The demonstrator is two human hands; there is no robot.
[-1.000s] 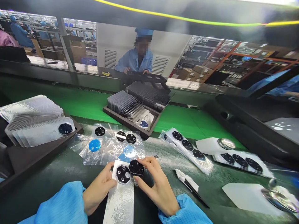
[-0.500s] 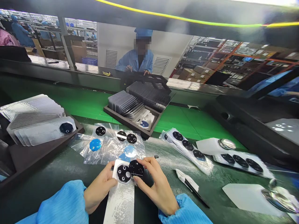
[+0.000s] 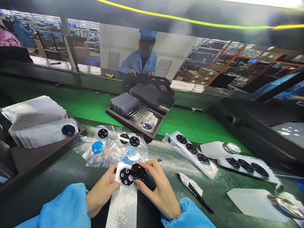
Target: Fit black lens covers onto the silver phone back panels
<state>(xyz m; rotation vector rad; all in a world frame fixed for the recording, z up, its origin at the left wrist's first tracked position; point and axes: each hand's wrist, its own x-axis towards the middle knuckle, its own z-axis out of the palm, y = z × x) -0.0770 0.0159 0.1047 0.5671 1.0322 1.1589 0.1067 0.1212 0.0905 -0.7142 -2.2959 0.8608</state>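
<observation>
A silver phone back cover (image 3: 123, 202) lies in front of me with its black camera ring (image 3: 126, 176) at the far end. My left hand (image 3: 101, 191) grips the cover's left edge beside that ring, fingers closed on it. My right hand (image 3: 158, 189) pinches a black round camera lens piece (image 3: 138, 171) between thumb and fingers, held just right of the ring and overlapping its edge.
Clear film sheets (image 3: 114, 147) with black and blue discs lie beyond my hands. Strips of black lens pieces (image 3: 192, 151) sit to the right. A dark tray of covers (image 3: 40, 126) stands left, another tray (image 3: 140, 107) on the green belt. A person in blue works opposite.
My hands and the parts have stayed almost in place; the lens piece has shifted very slightly toward the camera ring.
</observation>
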